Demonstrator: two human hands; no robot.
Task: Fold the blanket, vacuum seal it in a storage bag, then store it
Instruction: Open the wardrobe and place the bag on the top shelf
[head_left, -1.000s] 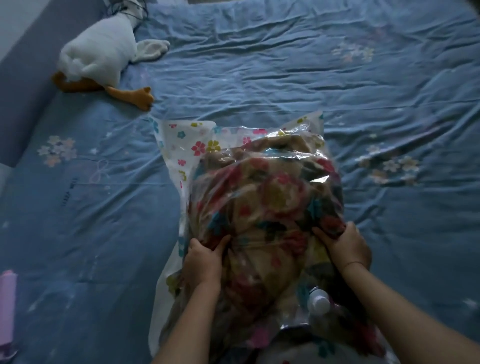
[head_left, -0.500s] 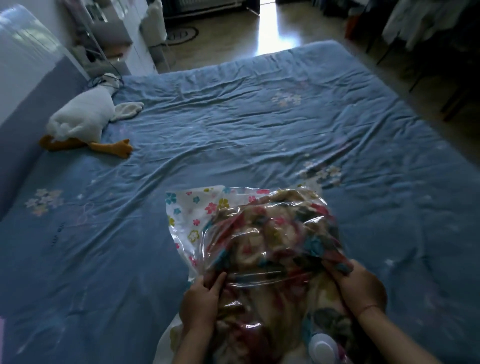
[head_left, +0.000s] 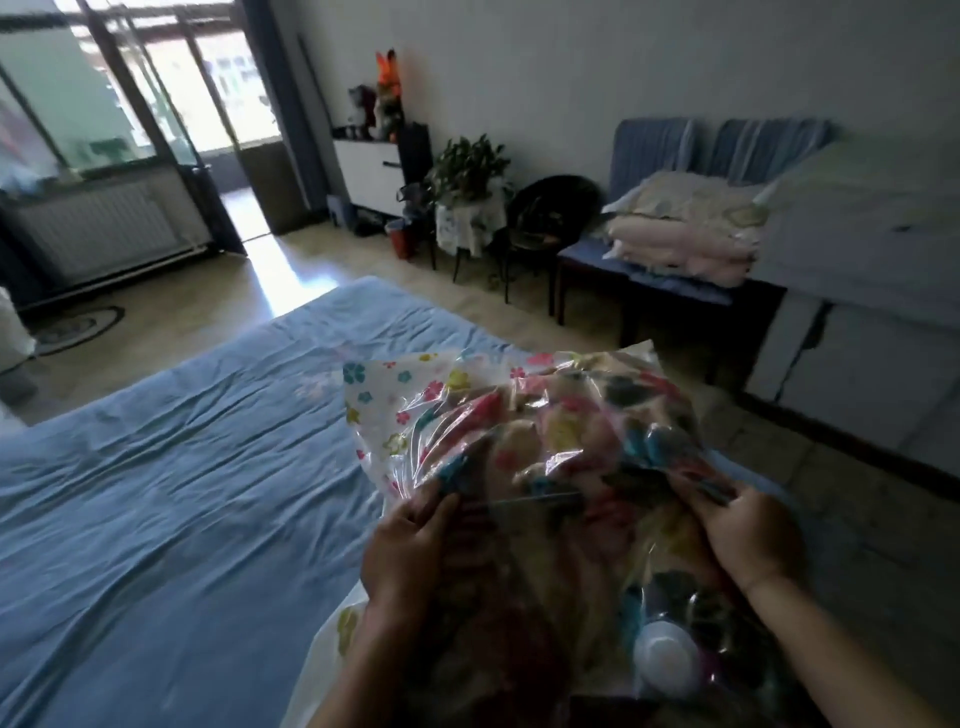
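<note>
Now both hands (head_left: 410, 545) hold the storage bag (head_left: 545, 441) lifted off the bed (head_left: 182, 493).

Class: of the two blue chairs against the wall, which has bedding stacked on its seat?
The left blue chair: folded pink and cream bedding sits on it.

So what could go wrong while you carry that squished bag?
The bag is shiny plastic, and the left hand and right hand each pinch only a side of it, so it might slip out of the grip. The white valve sits low, close to the body; if bumped it might let air back in. The bag also hides the floor just ahead, so a stumble seems possible.
</note>
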